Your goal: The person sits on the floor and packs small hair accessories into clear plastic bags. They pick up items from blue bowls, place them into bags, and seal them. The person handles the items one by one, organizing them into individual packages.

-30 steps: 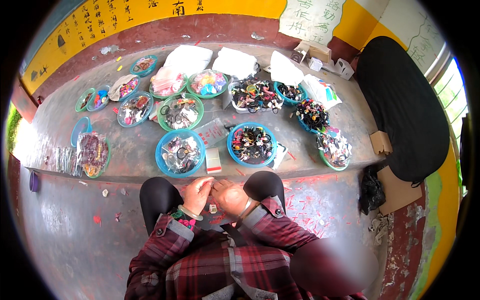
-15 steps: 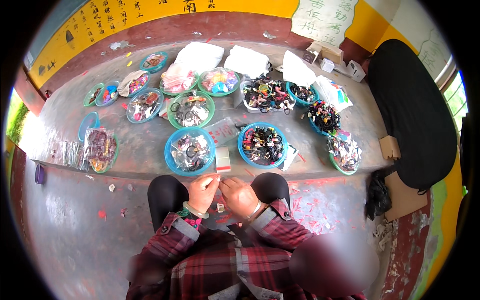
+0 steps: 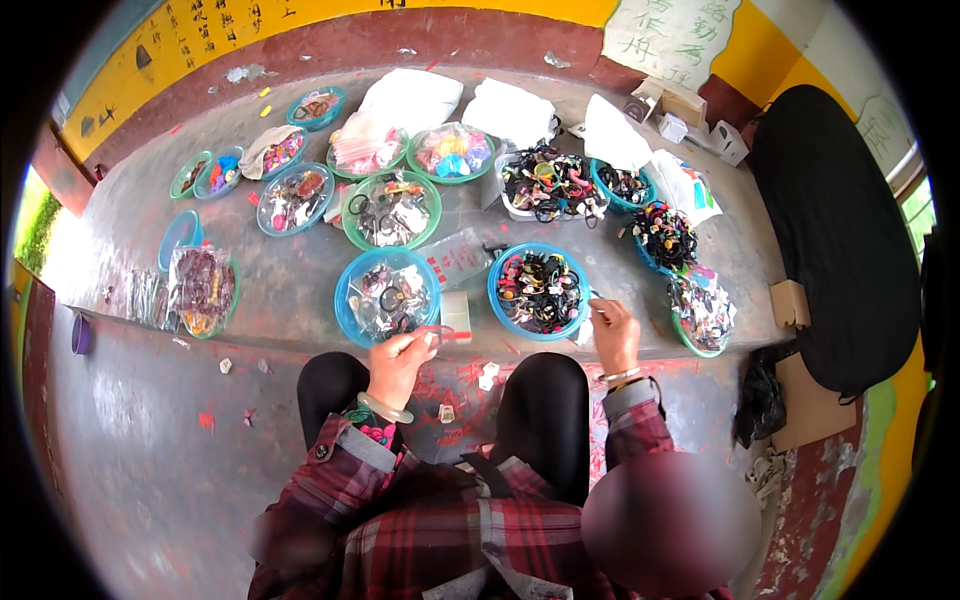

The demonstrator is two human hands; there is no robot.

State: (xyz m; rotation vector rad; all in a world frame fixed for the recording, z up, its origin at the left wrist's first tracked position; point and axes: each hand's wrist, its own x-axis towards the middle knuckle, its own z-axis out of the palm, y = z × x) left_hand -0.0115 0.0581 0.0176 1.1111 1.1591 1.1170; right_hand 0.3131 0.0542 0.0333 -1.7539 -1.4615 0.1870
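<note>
My left hand point(image 3: 398, 368) is closed in a pinch on a thin reddish band point(image 3: 440, 330), held above the bench edge near a small red-and-white box point(image 3: 456, 318). Just left of that box stands a blue basin point(image 3: 345, 318) filled with clear packets and a dark loop. Farther right, my right hand point(image 3: 615, 338) reaches beside a second blue basin point(image 3: 497, 312) heaped with dark hair ties point(image 3: 540, 290). Its fingers are pressed together near a whitish packet point(image 3: 584, 334) by the basin's rim; what they hold, if anything, is too small to make out.
More basins of hair accessories stand behind, among them a green one point(image 3: 436, 215). White bags point(image 3: 410, 98) lie at the back. A long black padded object point(image 3: 835, 240) leans at right. Small white scraps point(image 3: 488, 376) lie on the floor between my knees point(image 3: 545, 400).
My hands, together half a second ago, have parted. The right one has moved right and forward to the hair-tie basin's side. A white scrap now shows on the floor. The view has shifted slightly.
</note>
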